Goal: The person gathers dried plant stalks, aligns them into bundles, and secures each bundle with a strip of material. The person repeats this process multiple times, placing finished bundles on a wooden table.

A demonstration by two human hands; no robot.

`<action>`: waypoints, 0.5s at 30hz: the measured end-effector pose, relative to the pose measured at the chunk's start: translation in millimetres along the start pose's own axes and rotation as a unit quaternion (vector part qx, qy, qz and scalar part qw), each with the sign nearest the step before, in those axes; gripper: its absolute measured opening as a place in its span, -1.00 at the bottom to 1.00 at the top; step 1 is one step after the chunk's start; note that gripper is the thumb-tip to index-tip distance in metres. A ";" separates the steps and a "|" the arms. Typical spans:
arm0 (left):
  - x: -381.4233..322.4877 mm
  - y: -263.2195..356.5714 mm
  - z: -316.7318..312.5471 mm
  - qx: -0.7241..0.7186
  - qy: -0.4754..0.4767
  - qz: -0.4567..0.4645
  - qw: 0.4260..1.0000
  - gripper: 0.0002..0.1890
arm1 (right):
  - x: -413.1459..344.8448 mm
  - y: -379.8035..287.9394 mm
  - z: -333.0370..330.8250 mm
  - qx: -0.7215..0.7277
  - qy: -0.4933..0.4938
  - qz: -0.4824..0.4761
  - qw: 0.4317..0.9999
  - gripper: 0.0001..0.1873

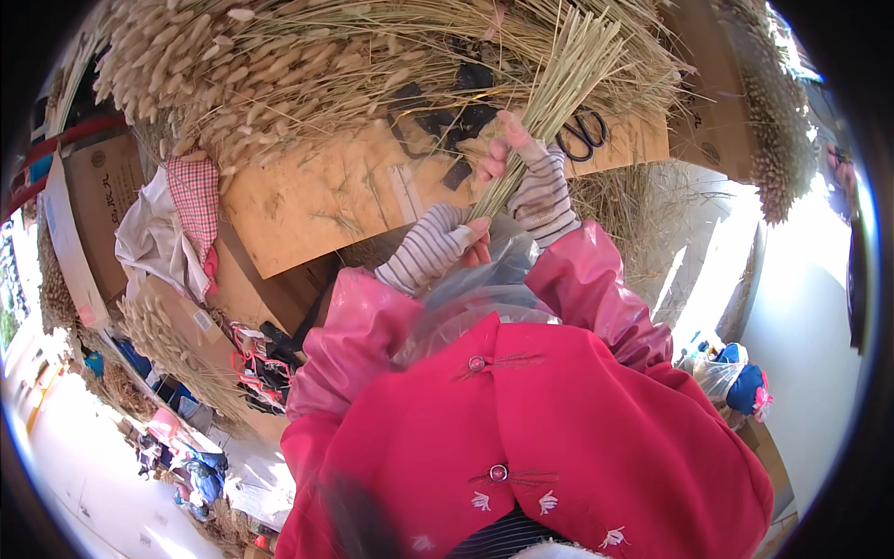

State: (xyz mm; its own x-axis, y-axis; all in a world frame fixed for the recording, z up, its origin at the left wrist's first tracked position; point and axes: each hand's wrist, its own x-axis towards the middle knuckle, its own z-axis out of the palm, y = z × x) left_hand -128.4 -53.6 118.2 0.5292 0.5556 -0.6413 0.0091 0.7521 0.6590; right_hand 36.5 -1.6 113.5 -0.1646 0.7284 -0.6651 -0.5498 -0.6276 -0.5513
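Note:
A sheaf of dried grass stems (569, 73) slants across the front of the table, its loose upper ends fanned out. My right hand (520, 150), in a striped fingerless glove, is wrapped around the middle of the sheaf. Lower down, my left hand (457, 241), gloved alike, grips the narrow bottom end near the plastic-covered lap. Whatever lies below that hand is hidden. Just right of the sheaf are the black handles of scissors (585, 136). Black straps or bands (447, 129) lie to its left on the wooden board (314, 202).
A large heap of dried bunny-tail grass (230, 84) covers the far side of the board. A checked cloth (188, 209) hangs over cardboard at left, above a tangle of red and black ties (262, 367). Cardboard boxes (105, 209) flank the table. A stuffed plastic bag (730, 377) sits at right.

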 end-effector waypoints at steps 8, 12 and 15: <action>18.9 11.6 8.0 -0.065 0.003 0.066 0.996 -0.73 | -4.5 -4.8 23.5 0.069 0.021 -0.022 0.997 -0.53; 31.0 -1.6 23.3 0.197 0.146 0.144 0.959 -0.78 | -4.0 -8.0 21.9 0.042 0.109 -0.051 0.992 -0.65; 28.0 -10.8 37.0 0.301 0.228 0.257 0.890 -0.75 | -6.1 -10.5 16.5 0.022 0.094 -0.003 0.995 -0.67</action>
State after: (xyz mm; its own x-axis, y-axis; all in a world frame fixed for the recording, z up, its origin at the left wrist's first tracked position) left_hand -82.3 -59.3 107.7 0.1975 0.9605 -0.1961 0.3896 0.1067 0.9148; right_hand 29.7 5.1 131.6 -0.0061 0.6652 -0.7467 -0.5867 -0.6071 -0.5360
